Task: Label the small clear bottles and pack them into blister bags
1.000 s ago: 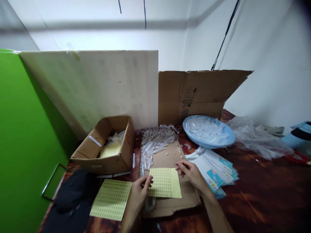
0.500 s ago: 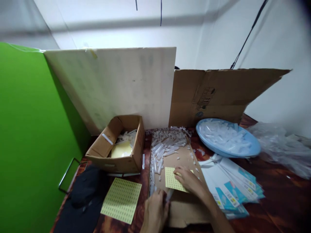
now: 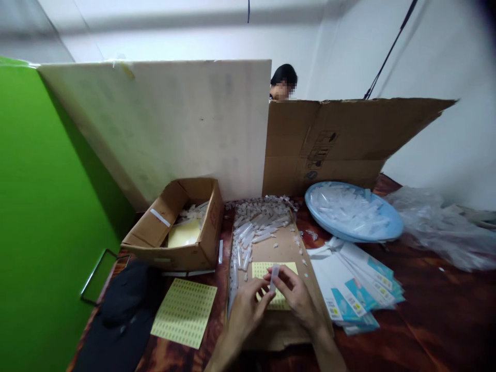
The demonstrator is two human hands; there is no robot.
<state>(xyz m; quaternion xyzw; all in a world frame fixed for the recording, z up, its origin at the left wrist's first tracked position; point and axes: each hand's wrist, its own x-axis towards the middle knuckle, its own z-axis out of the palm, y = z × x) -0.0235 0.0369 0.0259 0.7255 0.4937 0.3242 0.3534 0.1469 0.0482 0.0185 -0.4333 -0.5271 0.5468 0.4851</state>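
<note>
Between my two hands is a small clear plastic tube [image 3: 275, 277], held upright over a yellow sticker sheet [image 3: 259, 268]. My left hand [image 3: 248, 305] pinches the tube from the left, low down. From the right, the fingers of my right hand [image 3: 296, 294] close on its other side. The sticker sheet lies on a flat piece of cardboard [image 3: 284, 253], partly covered by my hands. More clear tubes [image 3: 248, 235] and small white plastic bits are heaped at the cardboard's far and left side.
A cardboard box [image 3: 182, 256] stands left, with a second sticker sheet [image 3: 185, 312] in front and a black cap [image 3: 129, 294] beside it. On the right are a blue basin [image 3: 391, 230] of tubes, printed packets [image 3: 358, 289] and clear plastic bags [image 3: 434, 222]. A person [image 3: 282, 85] is behind the cardboard panel [image 3: 294, 139].
My right hand has left the sticker sheet and met my left hand at the tube, which is now raised upright. The view has shifted, and a person's head now shows above the panel.
</note>
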